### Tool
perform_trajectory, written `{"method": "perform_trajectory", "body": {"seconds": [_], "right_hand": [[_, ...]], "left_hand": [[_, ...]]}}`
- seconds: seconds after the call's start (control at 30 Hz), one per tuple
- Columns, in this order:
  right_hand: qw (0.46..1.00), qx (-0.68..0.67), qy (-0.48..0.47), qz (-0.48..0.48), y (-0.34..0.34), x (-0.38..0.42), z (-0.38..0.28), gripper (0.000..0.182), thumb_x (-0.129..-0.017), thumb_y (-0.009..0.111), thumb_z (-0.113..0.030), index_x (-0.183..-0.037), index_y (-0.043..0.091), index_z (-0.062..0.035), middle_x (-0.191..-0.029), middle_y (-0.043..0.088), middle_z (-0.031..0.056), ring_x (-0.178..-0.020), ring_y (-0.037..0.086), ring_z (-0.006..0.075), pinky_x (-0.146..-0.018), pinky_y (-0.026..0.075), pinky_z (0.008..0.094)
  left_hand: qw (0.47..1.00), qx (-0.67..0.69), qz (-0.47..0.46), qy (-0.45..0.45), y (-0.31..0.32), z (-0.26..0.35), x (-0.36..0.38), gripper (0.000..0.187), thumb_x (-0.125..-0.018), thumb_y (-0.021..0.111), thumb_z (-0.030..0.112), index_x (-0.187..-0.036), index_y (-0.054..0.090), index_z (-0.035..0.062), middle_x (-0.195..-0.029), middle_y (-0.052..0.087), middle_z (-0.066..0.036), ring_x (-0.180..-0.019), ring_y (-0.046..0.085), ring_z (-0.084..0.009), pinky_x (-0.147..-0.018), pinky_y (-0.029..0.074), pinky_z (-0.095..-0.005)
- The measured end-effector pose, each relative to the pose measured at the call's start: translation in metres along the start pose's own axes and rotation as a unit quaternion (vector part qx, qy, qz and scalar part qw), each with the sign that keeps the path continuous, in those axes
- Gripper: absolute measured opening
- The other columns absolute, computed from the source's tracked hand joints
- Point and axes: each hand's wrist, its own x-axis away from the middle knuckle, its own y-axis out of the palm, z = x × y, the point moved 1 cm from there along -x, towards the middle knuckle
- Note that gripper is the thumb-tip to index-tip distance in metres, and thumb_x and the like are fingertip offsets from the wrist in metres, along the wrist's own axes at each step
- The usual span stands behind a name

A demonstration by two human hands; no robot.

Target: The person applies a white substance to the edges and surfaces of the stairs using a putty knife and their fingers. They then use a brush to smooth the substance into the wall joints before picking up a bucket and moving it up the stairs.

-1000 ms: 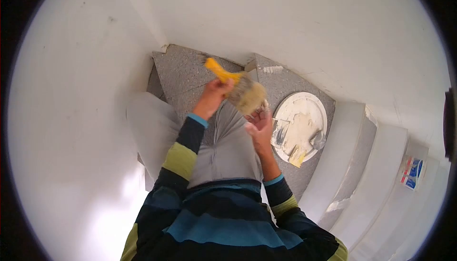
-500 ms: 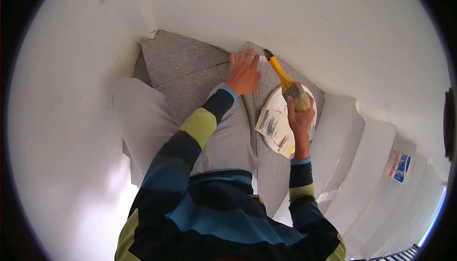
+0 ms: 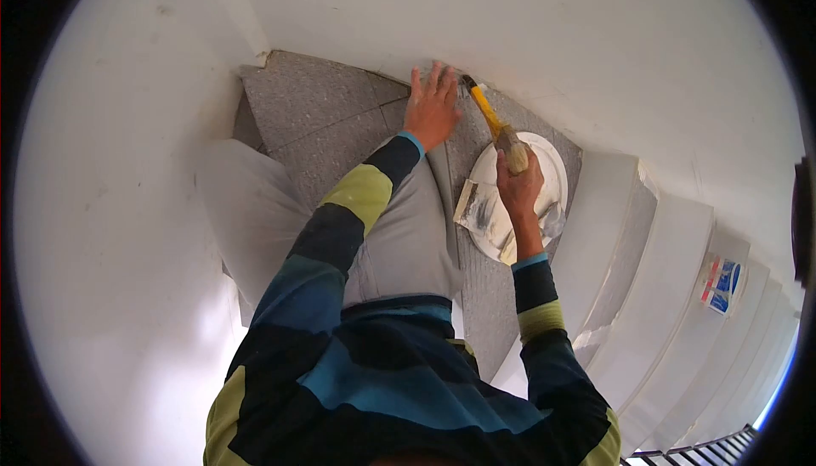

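My right hand (image 3: 520, 187) grips a paintbrush (image 3: 488, 113) near its bristle end, so the yellow handle points away from me. The handle's black tip is at the foot of the wall (image 3: 544, 33); whether it touches cannot be told. My left hand (image 3: 432, 116) is open, fingers spread at the wall's base just left of that tip, and holds nothing. Under my right hand lies a round white lid or tray (image 3: 554, 164) smeared with white paste. On its left side rests a flat, stained square piece (image 3: 478, 208), partly over the rim.
Grey speckled floor tiles (image 3: 310, 96) fill the corner between two white walls. To the right, white-covered stairs (image 3: 608, 211) descend, with a red, white and blue packet (image 3: 721, 285) on one step. A dark railing (image 3: 697, 451) shows at bottom right. My bent knees are left of the lid.
My left hand has moved up to the wall's base with its fingers stretched out. The right hand has carried the paintbrush slightly up and left, its handle tip closer to the left fingers.
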Motion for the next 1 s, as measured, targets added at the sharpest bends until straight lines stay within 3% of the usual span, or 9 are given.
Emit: {"method": "perform_trajectory", "body": {"seconds": [0.13,0.27,0.43,0.53,0.63,0.77,0.83,1.0], "right_hand": [[0.997,-0.045,0.023,0.058,0.003,0.003,-0.004,0.034,-0.076,0.067,-0.018,-0.102,0.055,0.001,-0.089,0.06,0.0184,-0.081,0.06,0.0328,-0.071,0.048,0.0388],[0.999,-0.032,-0.018,0.019,0.002,-0.006,-0.007,0.033,-0.077,0.066,-0.017,-0.102,0.055,0.0006,-0.089,0.06,0.0181,-0.082,0.059,0.0332,-0.071,0.047,0.0386],[0.999,-0.036,0.007,0.041,0.002,0.002,-0.008,0.032,-0.077,0.066,-0.016,-0.101,0.055,0.0008,-0.091,0.06,0.0186,-0.082,0.059,0.0339,-0.072,0.047,0.0392],[1.0,-0.012,0.017,0.004,0.002,0.0,-0.01,0.032,-0.077,0.065,-0.015,-0.102,0.054,0.0009,-0.091,0.06,0.0191,-0.083,0.058,0.0341,-0.072,0.047,0.0395],[0.999,-0.001,-0.03,0.023,0.004,-0.001,-0.009,0.031,-0.078,0.064,-0.015,-0.103,0.053,0.0009,-0.09,0.059,0.0192,-0.082,0.058,0.0349,-0.072,0.046,0.0402],[0.997,-0.032,0.001,0.068,0.006,0.006,-0.004,0.031,-0.079,0.063,-0.016,-0.103,0.053,0.001,-0.089,0.059,0.019,-0.082,0.057,0.035,-0.071,0.046,0.0404],[0.999,-0.001,0.027,0.028,0.005,0.007,-0.002,0.032,-0.079,0.064,-0.016,-0.103,0.053,0.0016,-0.088,0.059,0.0183,-0.081,0.057,0.034,-0.07,0.046,0.0402],[0.997,-0.01,0.018,0.072,0.001,0.011,0.002,0.031,-0.078,0.064,-0.017,-0.101,0.054,0.0017,-0.087,0.058,0.018,-0.079,0.057,0.0331,-0.069,0.046,0.0398]], "left_hand": [[1.0,-0.018,-0.008,0.004,-0.001,0.0,-0.001,0.058,-0.087,0.044,0.041,-0.132,0.038,0.004,-0.142,0.028,-0.009,-0.133,0.015,-0.0292,-0.102,0.011,-0.062],[1.0,-0.031,-0.005,-0.001,-0.002,-0.002,-0.006,0.058,-0.088,0.044,0.041,-0.132,0.038,0.0043,-0.141,0.029,-0.008,-0.133,0.014,-0.0296,-0.102,0.011,-0.0617],[0.999,-0.045,-0.019,0.005,-0.008,0.001,-0.003,0.058,-0.087,0.045,0.041,-0.131,0.039,0.0036,-0.14,0.03,-0.008,-0.133,0.016,-0.0297,-0.103,0.012,-0.0607],[0.999,-0.046,-0.005,0.003,-0.003,0.003,-0.003,0.057,-0.087,0.046,0.041,-0.131,0.04,0.0045,-0.14,0.03,-0.008,-0.133,0.016,-0.0302,-0.103,0.013,-0.0606],[0.998,-0.057,-0.014,0.001,-0.006,0.004,-0.003,0.056,-0.087,0.046,0.041,-0.131,0.041,0.007,-0.14,0.03,-0.009,-0.133,0.017,-0.0304,-0.102,0.012,-0.061],[0.997,-0.042,-0.059,0.003,-0.007,0.003,-0.008,0.055,-0.086,0.047,0.042,-0.13,0.042,0.0092,-0.139,0.032,-0.009,-0.132,0.018,-0.03,-0.102,0.012,-0.0619],[1.0,-0.024,-0.021,-0.002,-0.005,0.008,-0.007,0.054,-0.086,0.047,0.043,-0.128,0.045,0.01,-0.137,0.034,-0.009,-0.132,0.019,-0.0296,-0.101,0.012,-0.063],[1.0,-0.003,-0.012,0.009,-0.001,0.011,-0.008,0.052,-0.086,0.046,0.041,-0.127,0.045,0.0079,-0.135,0.037,-0.009,-0.131,0.02,-0.0291,-0.099,0.013,-0.0641]]}}
